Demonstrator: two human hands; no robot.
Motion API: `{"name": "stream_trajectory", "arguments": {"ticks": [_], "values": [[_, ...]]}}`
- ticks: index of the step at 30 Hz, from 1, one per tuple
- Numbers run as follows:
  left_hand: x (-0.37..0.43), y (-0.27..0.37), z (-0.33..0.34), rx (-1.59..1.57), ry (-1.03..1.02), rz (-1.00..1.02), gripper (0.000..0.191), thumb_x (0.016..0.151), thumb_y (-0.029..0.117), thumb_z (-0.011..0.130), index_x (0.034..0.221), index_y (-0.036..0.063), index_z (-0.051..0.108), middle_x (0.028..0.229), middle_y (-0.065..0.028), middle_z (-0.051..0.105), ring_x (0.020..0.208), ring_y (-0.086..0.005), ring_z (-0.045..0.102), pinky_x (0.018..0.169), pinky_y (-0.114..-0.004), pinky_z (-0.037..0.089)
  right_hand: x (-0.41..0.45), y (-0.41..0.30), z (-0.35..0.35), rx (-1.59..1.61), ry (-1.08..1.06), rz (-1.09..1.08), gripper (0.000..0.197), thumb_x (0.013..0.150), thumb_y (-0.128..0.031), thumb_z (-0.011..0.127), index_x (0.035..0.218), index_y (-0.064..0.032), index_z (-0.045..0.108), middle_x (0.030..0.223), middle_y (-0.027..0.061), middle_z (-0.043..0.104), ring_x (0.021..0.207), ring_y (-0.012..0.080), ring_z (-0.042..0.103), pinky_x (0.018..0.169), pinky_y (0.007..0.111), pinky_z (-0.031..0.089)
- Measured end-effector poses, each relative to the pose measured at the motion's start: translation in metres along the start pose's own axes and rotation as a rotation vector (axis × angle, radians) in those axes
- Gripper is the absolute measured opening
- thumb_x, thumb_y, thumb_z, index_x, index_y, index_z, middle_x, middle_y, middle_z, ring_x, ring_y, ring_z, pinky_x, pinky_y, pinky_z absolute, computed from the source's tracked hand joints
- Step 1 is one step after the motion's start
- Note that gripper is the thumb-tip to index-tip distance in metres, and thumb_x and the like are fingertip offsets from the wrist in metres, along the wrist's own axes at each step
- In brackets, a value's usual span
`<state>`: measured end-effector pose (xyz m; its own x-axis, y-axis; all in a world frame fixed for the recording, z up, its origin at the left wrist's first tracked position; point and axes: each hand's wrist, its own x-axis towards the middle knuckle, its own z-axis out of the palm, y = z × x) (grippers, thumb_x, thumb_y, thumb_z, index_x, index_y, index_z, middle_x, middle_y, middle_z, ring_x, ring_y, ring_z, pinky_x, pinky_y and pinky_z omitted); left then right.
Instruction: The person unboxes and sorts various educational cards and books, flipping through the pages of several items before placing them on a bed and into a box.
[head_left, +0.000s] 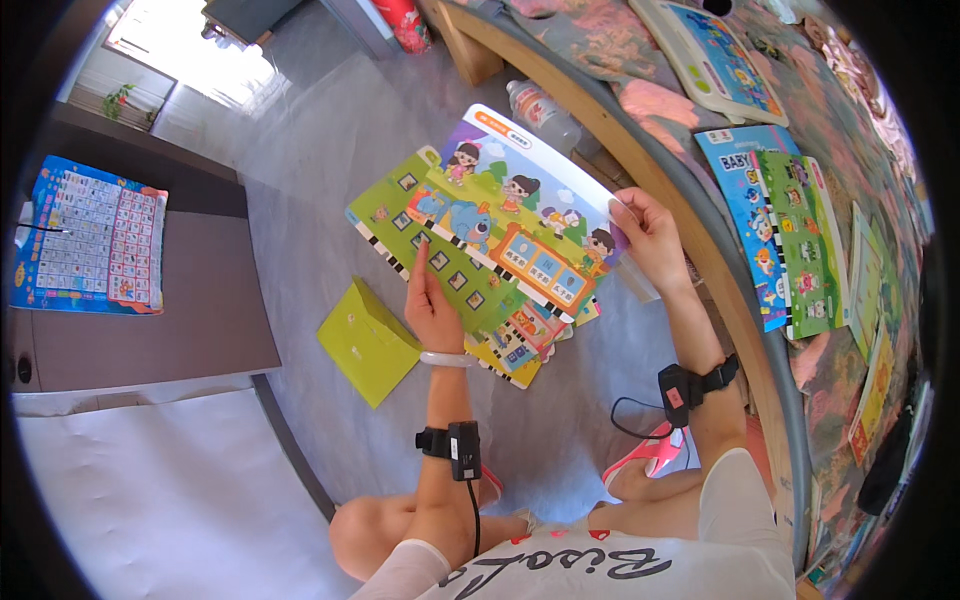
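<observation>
My right hand (651, 238) pinches the right corner of a purple and green illustrated card (540, 202), with cartoon children and a blue animal on it. Beneath this card lies a green card with small framed pictures (439, 259); the fingers of my left hand (435, 307) rest against it, with the thumb side partly hidden. Lower down, several more colourful cards (517, 352) show in an overlapping pile above the grey floor. A lime-green envelope (367, 341) is on the floor to the left of my left hand.
Along the right runs a bed's wooden frame (697, 217) with a floral cover, bearing a blue booklet (739, 165), a green card (806, 255) and a children's learning tablet (720, 60). A plastic bottle (544, 112) lies by the frame. A picture chart (90, 236) is at the left.
</observation>
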<state>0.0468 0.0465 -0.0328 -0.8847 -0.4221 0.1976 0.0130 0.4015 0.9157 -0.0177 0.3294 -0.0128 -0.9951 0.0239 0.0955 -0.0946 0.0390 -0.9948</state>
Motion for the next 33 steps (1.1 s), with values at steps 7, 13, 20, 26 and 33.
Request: {"name": "stream_trajectory", "arguments": {"ticks": [7,13,20,26,33], "values": [[0.0,-0.022,0.008,-0.242,0.005,-0.043,0.03,0.101,0.007,0.048,0.126,0.0001,0.062,0.114,-0.0052,0.066,0.098,-0.0079,0.059,0.085,-0.022,0.047,-0.006,0.0,0.001,0.012,-0.02,0.095,0.017,0.1,-0.021,0.058,0.1,-0.0046,0.061,0.064,-0.0059,0.052,0.05,0.0002,0.038,0.044,0.018,0.027],[-0.009,-0.03,0.016,-0.526,-0.04,-0.294,0.027,0.102,0.015,0.052,0.115,-0.0035,0.066,0.103,-0.0034,0.067,0.085,-0.004,0.057,0.072,-0.021,0.047,-0.007,0.005,0.002,-0.002,-0.053,0.074,0.017,0.1,-0.021,0.058,0.1,-0.0049,0.062,0.064,-0.0053,0.053,0.049,0.0003,0.038,0.043,0.019,0.027],[-0.019,-0.035,0.018,-0.768,-0.167,-0.365,0.032,0.101,0.026,0.058,0.108,-0.0026,0.069,0.093,-0.0014,0.068,0.079,-0.004,0.058,0.067,-0.02,0.047,-0.005,0.02,0.003,-0.009,-0.151,0.143,0.016,0.1,-0.02,0.058,0.1,-0.0058,0.063,0.066,-0.0058,0.055,0.05,0.0004,0.041,0.043,0.018,0.029],[-0.02,-0.033,0.019,-0.75,-0.17,-0.47,0.028,0.099,0.026,0.06,0.101,-0.0011,0.07,0.09,-0.0001,0.069,0.075,-0.0039,0.058,0.064,-0.02,0.047,-0.008,0.017,-0.005,-0.142,-0.215,0.082,0.02,0.1,-0.015,0.056,0.114,-0.0059,0.066,0.083,-0.0047,0.063,0.066,0.0011,0.051,0.056,0.018,0.04],[-0.02,-0.032,0.018,-0.731,-0.175,-0.488,0.027,0.099,0.025,0.062,0.098,-0.0007,0.071,0.086,-0.0003,0.069,0.07,-0.0035,0.058,0.06,-0.02,0.046,-0.006,0.006,-0.001,0.045,-0.177,0.045,0.026,0.101,-0.007,0.049,0.121,-0.0018,0.064,0.099,0.0012,0.066,0.091,0.0056,0.059,0.084,0.021,0.047]]}}
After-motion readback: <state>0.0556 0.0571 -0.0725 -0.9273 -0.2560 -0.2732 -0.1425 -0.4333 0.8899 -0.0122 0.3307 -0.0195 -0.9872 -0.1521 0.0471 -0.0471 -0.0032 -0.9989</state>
